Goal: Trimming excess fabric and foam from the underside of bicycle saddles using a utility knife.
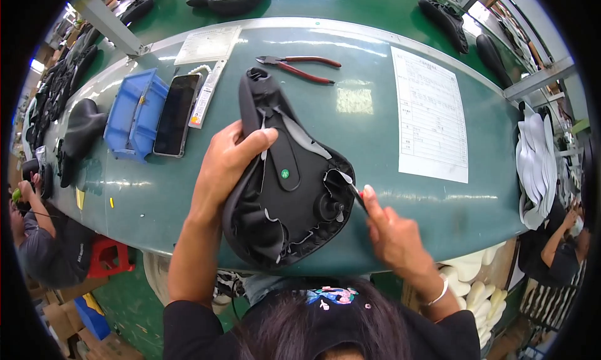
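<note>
A: Make the black saddle [299,211] the hub of a clock, twelve toward the far side of the green table [369,141]. What comes first from the left?

B: A co-worker in dark clothes [53,253] at about eight o'clock, near a red stool [100,265]. Past them, between nine and ten on the table, lies a dark, pointed cover [82,131]. At ten sit a blue bin [133,113] and, just beside it, a black phone [177,116].

A: And the left hand [233,156]?

B: Also at ten, but right on the saddle, grasping its side, with the thumb pressed over onto the underside.

A: How does the saddle lie?

B: Underside up, above the near part of the table, narrow nose toward eleven, broad end toward six. Its cover is bunched along the rim. Whether it rests on the tabletop I cannot tell.

A: Further right?

B: Red-handled cutters [307,69] lie at twelve. At about four, the right hand [397,231], slightly blurred, is clenched round a slim tool [359,197], its tip at the saddle's right rim; I cannot tell whether it touches.

A: Last ones?

B: A printed sheet [430,116] at two, and at three, by the table's end, a bundle of white, curved pieces [536,166].
</note>
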### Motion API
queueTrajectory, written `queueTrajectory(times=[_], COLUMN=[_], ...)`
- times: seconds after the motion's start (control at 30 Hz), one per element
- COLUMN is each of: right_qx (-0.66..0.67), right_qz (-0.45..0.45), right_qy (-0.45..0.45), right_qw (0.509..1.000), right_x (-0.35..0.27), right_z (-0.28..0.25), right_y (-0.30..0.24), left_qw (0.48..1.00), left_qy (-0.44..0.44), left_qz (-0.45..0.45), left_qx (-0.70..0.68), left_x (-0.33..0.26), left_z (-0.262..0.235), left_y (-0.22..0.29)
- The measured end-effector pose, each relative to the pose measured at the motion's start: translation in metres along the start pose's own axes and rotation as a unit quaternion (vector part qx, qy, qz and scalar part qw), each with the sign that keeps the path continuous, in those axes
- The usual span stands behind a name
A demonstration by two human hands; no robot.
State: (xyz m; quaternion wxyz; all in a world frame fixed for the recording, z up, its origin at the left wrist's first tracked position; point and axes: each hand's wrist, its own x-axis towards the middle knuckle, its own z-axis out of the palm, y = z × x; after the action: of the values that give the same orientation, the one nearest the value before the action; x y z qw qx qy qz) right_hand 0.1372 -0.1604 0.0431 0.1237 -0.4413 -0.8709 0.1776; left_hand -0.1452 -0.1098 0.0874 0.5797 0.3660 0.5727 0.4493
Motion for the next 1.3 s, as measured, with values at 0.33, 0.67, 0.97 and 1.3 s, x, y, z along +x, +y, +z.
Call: queueTrajectory(times=[0.33,0.67,0.97,1.3], right_qx=[0.240,0.443,0.295,-0.122], right_qz=[0.115,0.227,0.010,-0.027], right_qy=[0.102,0.178,0.164,0.023], right_qw=[0.959,0.849,0.941,0.992], right_x=[-0.019,0.049,0.052,0.016], right_z=[-0.007,-0.034,-0.033,-0.041], right_y=[-0.013,0.019,-0.020,-0.001], left_qw=[0.993,0.867,0.772,0.907], left_qy=[0.087,0.344,-0.081,-0.047], left_qz=[0.022,0.183,0.388,0.299], left_qx=[-0.074,0.311,0.496,0.292], left_x=[-0.044,-0.065,-0.004,0.004], left_z=[-0.001,-0.022,0.050,0.047], left_y=[-0.032,-0.079,-0.025,-0.020])
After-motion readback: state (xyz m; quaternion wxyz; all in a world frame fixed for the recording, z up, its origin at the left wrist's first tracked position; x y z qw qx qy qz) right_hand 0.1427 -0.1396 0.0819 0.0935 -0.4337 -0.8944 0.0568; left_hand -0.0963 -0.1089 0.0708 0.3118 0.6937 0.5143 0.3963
